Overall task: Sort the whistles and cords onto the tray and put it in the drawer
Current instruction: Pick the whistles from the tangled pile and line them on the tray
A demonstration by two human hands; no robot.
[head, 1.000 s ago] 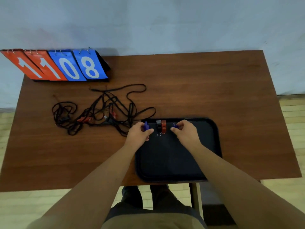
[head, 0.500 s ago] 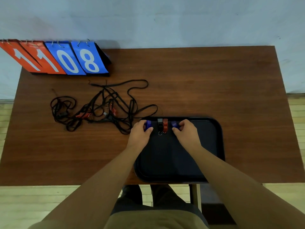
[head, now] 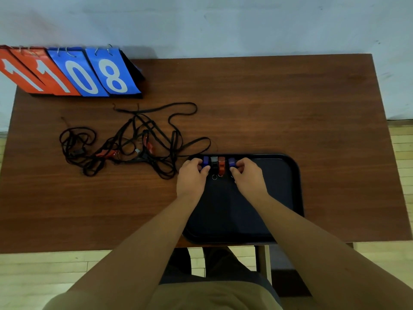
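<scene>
A black tray (head: pixel 288 189) lies on the wooden table near its front edge. Along the tray's far edge several whistles stand in a row: a blue whistle (head: pixel 205 161), a black whistle (head: pixel 214 162), a red whistle (head: pixel 221 164) and a second blue whistle (head: pixel 231 162). My left hand (head: pixel 191 175) pinches the left blue whistle. My right hand (head: pixel 249 176) pinches the right blue one. A tangle of black cords (head: pixel 138 142) with red clips in it lies on the table left of the tray.
A flip scoreboard (head: pixel 67 72) with red and blue number cards stands at the table's far left corner. The wooden table (head: pixel 290 104) reaches to a pale wall behind. My legs and a light wood floor show below the front edge.
Both hands moved slightly toward the tray's far edge, still holding the outer blue whistles. The camera view shifted a little.
</scene>
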